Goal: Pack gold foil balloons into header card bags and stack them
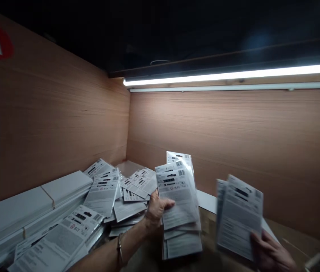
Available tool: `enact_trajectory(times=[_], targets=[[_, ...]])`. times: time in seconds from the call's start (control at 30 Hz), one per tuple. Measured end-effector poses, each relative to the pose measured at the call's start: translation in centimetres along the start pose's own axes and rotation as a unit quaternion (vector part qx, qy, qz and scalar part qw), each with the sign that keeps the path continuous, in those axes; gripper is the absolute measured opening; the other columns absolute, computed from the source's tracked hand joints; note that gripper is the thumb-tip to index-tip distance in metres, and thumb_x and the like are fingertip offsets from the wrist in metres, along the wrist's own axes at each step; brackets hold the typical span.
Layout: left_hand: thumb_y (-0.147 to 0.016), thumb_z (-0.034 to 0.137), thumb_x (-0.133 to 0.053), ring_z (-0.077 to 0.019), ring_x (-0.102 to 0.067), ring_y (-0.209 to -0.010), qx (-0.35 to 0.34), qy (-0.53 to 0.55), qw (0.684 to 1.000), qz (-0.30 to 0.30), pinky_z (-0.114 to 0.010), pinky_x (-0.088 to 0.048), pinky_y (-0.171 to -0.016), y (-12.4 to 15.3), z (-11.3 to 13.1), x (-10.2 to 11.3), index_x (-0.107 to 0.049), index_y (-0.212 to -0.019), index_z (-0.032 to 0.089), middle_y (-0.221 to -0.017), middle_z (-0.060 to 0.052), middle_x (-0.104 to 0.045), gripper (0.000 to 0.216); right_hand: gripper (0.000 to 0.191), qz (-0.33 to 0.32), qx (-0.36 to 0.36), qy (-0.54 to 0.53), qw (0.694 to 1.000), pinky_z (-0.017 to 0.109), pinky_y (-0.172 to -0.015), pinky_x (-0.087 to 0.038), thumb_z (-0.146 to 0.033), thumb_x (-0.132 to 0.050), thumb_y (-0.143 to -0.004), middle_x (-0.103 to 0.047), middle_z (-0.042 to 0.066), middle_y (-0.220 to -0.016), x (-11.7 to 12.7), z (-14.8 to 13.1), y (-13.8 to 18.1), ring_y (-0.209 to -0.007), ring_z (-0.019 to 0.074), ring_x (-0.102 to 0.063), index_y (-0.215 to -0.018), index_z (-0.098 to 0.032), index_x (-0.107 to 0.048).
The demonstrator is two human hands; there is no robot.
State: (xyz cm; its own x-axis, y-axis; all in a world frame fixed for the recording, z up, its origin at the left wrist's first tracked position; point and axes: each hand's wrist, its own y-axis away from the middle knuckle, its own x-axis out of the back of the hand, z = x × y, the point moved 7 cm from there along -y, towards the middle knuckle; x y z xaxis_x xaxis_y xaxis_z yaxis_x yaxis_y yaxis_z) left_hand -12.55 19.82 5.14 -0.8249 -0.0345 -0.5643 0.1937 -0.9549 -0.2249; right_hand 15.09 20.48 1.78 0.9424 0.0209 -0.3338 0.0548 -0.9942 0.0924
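Observation:
My left hand [156, 209] grips a fanned stack of grey printed package cards [179, 200], held upright over the table, thumb across the front card. My right hand [270, 254], low at the right, holds one or two more of the same cards [240, 216], slightly blurred by motion. A bracelet sits on my left wrist [119, 245]. To the left lies a loose pile of the same cards [111, 192], spread over the table and onto the boxes.
Long white flat boxes [32, 207] are stacked along the left wall. Wooden panels [233, 151] close the booth at the back and left. A lit tube lamp [233, 75] runs overhead. A white sheet [207, 200] lies by the back wall.

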Motion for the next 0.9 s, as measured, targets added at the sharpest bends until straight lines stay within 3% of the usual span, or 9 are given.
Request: enact_trajectory(times=[0.13, 0.23, 0.3, 0.43, 0.53, 0.63, 0.77, 0.9], targets=[[-0.051, 0.012, -0.06, -0.0209, -0.058, -0.071, 0.062, -0.024, 0.996, -0.066, -0.031, -0.046, -0.065, 5.0, -1.7, -3.6, -0.058, -0.086, 0.011, -0.08, -0.007, -0.063, 0.035, 0.038, -0.003, 0.02, -0.038, 0.999, 0.03, -0.07, -0.048, -0.021, -0.073, -0.046, -0.066, 0.002, -0.078, -1.7, -0.4, 3.2, -0.082, 0.0233, -0.058, -0.08, -0.019, -0.057], [-0.049, 0.014, -0.061, -0.0208, -0.057, -0.072, 0.077, -0.041, 0.993, -0.081, -0.03, -0.045, -0.065, 6.6, -1.7, -5.3, -0.059, -0.083, 0.012, -0.079, -0.006, -0.063, 0.034, 0.035, 0.009, 0.027, -0.052, 0.998, 0.033, -0.069, -0.048, -0.022, -0.073, -0.046, -0.067, 0.004, -0.076, -1.6, -0.3, 5.3, -0.081, 0.0258, -0.058, -0.077, -0.017, -0.058], [-0.047, 0.012, -0.061, -0.0206, -0.058, -0.071, 0.096, -0.025, 0.992, -0.076, -0.03, -0.045, -0.065, 6.8, -1.7, -5.6, -0.059, -0.079, 0.012, -0.076, -0.006, -0.063, 0.033, 0.036, 0.026, 0.018, -0.055, 0.998, 0.034, -0.066, -0.049, -0.022, -0.073, -0.046, -0.067, 0.005, -0.074, -0.3, -0.3, 6.4, -0.08, 0.0268, -0.059, -0.077, -0.016, -0.058], [-0.042, 0.003, -0.057, -0.0216, -0.059, -0.067, 0.2, 0.0, 0.978, -0.058, -0.034, -0.046, -0.064, 7.0, -3.8, -4.2, -0.056, -0.076, 0.012, -0.07, -0.005, -0.063, 0.035, 0.028, 0.059, -0.071, -0.02, 0.996, 0.033, -0.06, -0.05, -0.02, -0.073, -0.046, -0.067, 0.006, -0.065, 3.7, 0.4, 8.2, -0.07, 0.0263, -0.061, -0.069, -0.014, -0.058], [-0.043, 0.001, -0.054, -0.0217, -0.059, -0.067, 0.264, -0.104, 0.957, -0.051, -0.034, -0.046, -0.064, 7.2, -6.2, -2.4, -0.057, -0.075, 0.011, -0.071, -0.006, -0.063, 0.033, 0.024, 0.123, -0.113, -0.003, 0.986, 0.029, -0.054, -0.049, -0.015, -0.073, -0.042, -0.065, 0.005, -0.056, 7.2, 1.3, 9.2, -0.059, 0.0232, -0.061, -0.06, -0.015, -0.057], [-0.044, 0.003, -0.058, -0.0231, -0.058, -0.068, 0.277, -0.221, 0.934, -0.038, -0.033, -0.046, -0.063, 7.1, -7.5, -1.2, -0.057, -0.069, 0.009, -0.069, -0.008, -0.063, 0.025, 0.025, 0.179, -0.12, 0.011, 0.976, 0.027, -0.049, -0.048, -0.011, -0.073, -0.04, -0.063, 0.002, -0.049, 9.5, 1.9, 9.7, -0.051, 0.0202, -0.06, -0.056, -0.016, -0.055], [-0.042, 0.004, -0.062, -0.0234, -0.055, -0.075, 0.236, -0.302, 0.923, 0.016, -0.03, -0.043, -0.064, 6.3, -7.1, 0.0, -0.055, -0.066, 0.012, -0.065, -0.003, -0.06, 0.026, 0.022, 0.194, -0.114, 0.032, 0.974, 0.025, -0.048, -0.046, -0.012, -0.071, -0.042, -0.061, 0.001, -0.046, 9.5, 2.0, 10.1, -0.048, 0.0181, -0.057, -0.053, -0.018, -0.053], [-0.047, 0.014, -0.065, -0.0236, -0.054, -0.078, 0.21, -0.353, 0.911, 0.044, -0.028, -0.041, -0.063, 5.8, -6.4, 0.2, -0.053, -0.061, 0.015, -0.063, -0.003, -0.059, 0.019, 0.016, 0.156, -0.089, 0.053, 0.982, 0.026, -0.052, -0.046, -0.016, -0.066, -0.047, -0.06, 0.001, -0.047, 6.6, 0.5, 9.6, -0.052, 0.0181, -0.057, -0.05, -0.019, -0.05]])
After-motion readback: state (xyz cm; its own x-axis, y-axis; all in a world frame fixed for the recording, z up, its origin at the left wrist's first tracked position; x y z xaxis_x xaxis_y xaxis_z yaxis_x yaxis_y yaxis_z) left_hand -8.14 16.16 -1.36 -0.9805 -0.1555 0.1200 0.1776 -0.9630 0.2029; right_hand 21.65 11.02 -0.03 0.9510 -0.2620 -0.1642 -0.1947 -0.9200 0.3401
